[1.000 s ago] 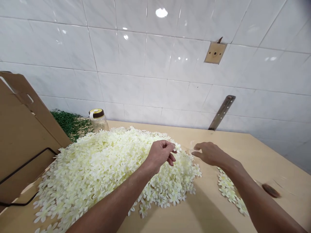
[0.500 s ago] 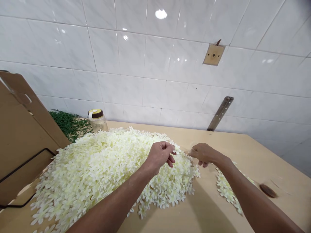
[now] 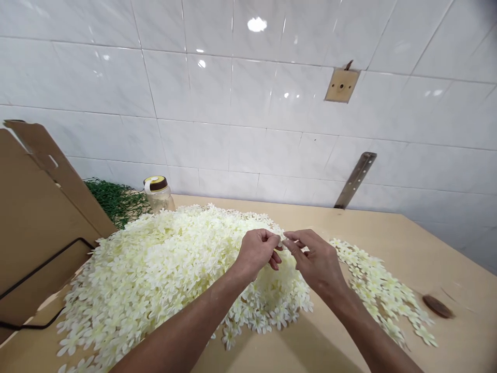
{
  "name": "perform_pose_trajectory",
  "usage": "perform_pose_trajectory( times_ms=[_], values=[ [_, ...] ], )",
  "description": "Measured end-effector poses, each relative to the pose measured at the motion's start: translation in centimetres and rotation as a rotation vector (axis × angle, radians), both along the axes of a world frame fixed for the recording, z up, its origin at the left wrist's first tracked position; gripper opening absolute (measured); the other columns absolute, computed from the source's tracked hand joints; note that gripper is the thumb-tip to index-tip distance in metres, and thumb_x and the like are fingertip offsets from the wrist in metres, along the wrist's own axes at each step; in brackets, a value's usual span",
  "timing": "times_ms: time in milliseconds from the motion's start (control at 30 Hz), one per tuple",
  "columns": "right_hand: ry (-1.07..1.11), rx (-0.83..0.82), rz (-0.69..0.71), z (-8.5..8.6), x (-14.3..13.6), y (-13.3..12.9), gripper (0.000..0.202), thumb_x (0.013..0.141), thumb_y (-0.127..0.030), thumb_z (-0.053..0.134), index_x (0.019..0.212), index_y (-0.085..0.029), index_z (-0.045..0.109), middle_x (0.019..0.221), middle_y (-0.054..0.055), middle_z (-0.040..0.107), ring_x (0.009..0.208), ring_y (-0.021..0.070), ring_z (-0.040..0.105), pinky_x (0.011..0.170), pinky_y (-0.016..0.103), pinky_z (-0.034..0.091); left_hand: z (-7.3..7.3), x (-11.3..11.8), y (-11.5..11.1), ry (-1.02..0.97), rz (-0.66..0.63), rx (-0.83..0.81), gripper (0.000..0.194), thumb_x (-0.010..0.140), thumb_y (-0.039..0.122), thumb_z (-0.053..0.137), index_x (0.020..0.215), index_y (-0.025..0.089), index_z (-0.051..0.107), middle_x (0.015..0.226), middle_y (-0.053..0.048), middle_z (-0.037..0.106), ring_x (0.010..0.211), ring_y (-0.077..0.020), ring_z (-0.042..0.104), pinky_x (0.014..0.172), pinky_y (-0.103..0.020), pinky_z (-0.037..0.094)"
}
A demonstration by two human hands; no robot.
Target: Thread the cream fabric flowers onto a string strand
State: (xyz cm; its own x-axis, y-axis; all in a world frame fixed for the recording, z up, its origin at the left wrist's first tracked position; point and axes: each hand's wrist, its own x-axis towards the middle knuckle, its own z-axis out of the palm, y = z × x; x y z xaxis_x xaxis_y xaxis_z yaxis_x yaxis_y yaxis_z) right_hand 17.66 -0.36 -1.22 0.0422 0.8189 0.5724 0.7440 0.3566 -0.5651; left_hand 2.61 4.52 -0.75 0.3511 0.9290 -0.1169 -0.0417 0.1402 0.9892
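Note:
A broad heap of white-yellow artificial flowers (image 3: 186,254) covers the table's left and middle. Over its right part my left hand (image 3: 259,252) is closed, pinching a single artificial flower (image 3: 282,237) at the fingertips. My right hand (image 3: 316,259) meets it from the right, thumb and forefinger pinched close against that flower. Whatever lies between the right fingertips is too small to make out. Beyond my right wrist, a smaller spread of similar flowers (image 3: 375,282) trails toward the front right.
A cardboard box (image 3: 42,223) with a black metal bar (image 3: 39,269) stands at left. Behind the heap are a lidded bottle (image 3: 159,194) and green netting (image 3: 116,199). A perforated metal strip (image 3: 355,181) leans on the tiled wall. A brown oval object (image 3: 438,306) lies at right.
My right hand has turned and come left to my left hand's fingertips, uncovering more of the smaller flower spread. My left hand has stayed nearly in place with the flower.

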Motion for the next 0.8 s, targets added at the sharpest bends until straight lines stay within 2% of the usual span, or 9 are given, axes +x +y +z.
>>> perform_pose_trajectory(
  times_ms=[133, 300, 400, 533, 667, 800],
  values=[
    [0.035, 0.004, 0.018, -1.5, 0.1, 0.1, 0.028, 0.091, -0.043, 0.06, 0.106, -0.023, 0.074, 0.095, 0.008, 0.068, 0.063, 0.015, 0.062, 0.05, 0.027, 0.054, 0.5, 0.0, -0.3, -0.018, -0.018, -0.039, 0.016, 0.083, 0.015, 0.057, 0.068, 0.013, 0.059, 0.06, -0.005, 0.062, 0.043, -0.0112, 0.056, 0.039, -0.022, 0.044],
    [0.278, -0.087, 0.021, -1.9, 0.3, -0.1, 0.027, 0.085, -0.046, 0.066, 0.091, -0.022, 0.077, 0.09, 0.007, 0.069, 0.059, 0.0152, 0.062, 0.043, 0.027, 0.054, 0.8, 0.0, -0.8, -0.024, -0.047, -0.07, 0.016, 0.083, 0.012, 0.058, 0.067, 0.012, 0.059, 0.065, -0.005, 0.062, 0.046, -0.0096, 0.055, 0.04, -0.022, 0.043],
    [0.332, -0.112, -0.029, -1.8, 0.3, -0.5, 0.032, 0.083, -0.051, 0.067, 0.08, -0.02, 0.074, 0.084, 0.006, 0.07, 0.053, 0.0149, 0.062, 0.042, 0.026, 0.053, 0.2, 0.1, -0.7, -0.048, -0.095, -0.075, 0.017, 0.084, 0.019, 0.061, 0.07, 0.01, 0.062, 0.07, -0.006, 0.063, 0.048, -0.0096, 0.056, 0.042, -0.022, 0.044],
    [0.296, -0.138, -0.086, -1.8, 0.3, -0.8, 0.036, 0.087, -0.054, 0.06, 0.08, -0.02, 0.07, 0.078, 0.005, 0.07, 0.047, 0.0139, 0.062, 0.046, 0.026, 0.053, -0.8, 0.3, -0.5, -0.106, -0.132, -0.077, 0.025, 0.081, 0.033, 0.07, 0.075, 0.009, 0.064, 0.079, -0.009, 0.067, 0.052, -0.0097, 0.059, 0.047, -0.023, 0.047],
    [0.327, -0.172, -0.076, -2.2, 0.5, -0.7, 0.041, 0.089, -0.057, 0.054, 0.081, -0.019, 0.067, 0.067, 0.003, 0.067, 0.046, 0.0158, 0.064, 0.049, 0.027, 0.053, -1.4, 0.4, -0.3, -0.115, -0.135, -0.099, 0.026, 0.079, 0.032, 0.074, 0.074, 0.009, 0.065, 0.066, -0.007, 0.065, 0.049, -0.0095, 0.057, 0.048, -0.023, 0.047],
    [0.432, -0.24, -0.062, -2.5, 0.5, -0.4, 0.045, 0.087, -0.062, 0.055, 0.08, -0.018, 0.065, 0.062, 0.002, 0.065, 0.048, 0.0178, 0.066, 0.051, 0.027, 0.053, -1.9, 0.5, -0.1, -0.102, -0.141, -0.105, 0.023, 0.079, 0.03, 0.074, 0.078, 0.008, 0.067, 0.057, -0.005, 0.062, 0.047, -0.011, 0.057, 0.048, -0.024, 0.047]
  ],
)
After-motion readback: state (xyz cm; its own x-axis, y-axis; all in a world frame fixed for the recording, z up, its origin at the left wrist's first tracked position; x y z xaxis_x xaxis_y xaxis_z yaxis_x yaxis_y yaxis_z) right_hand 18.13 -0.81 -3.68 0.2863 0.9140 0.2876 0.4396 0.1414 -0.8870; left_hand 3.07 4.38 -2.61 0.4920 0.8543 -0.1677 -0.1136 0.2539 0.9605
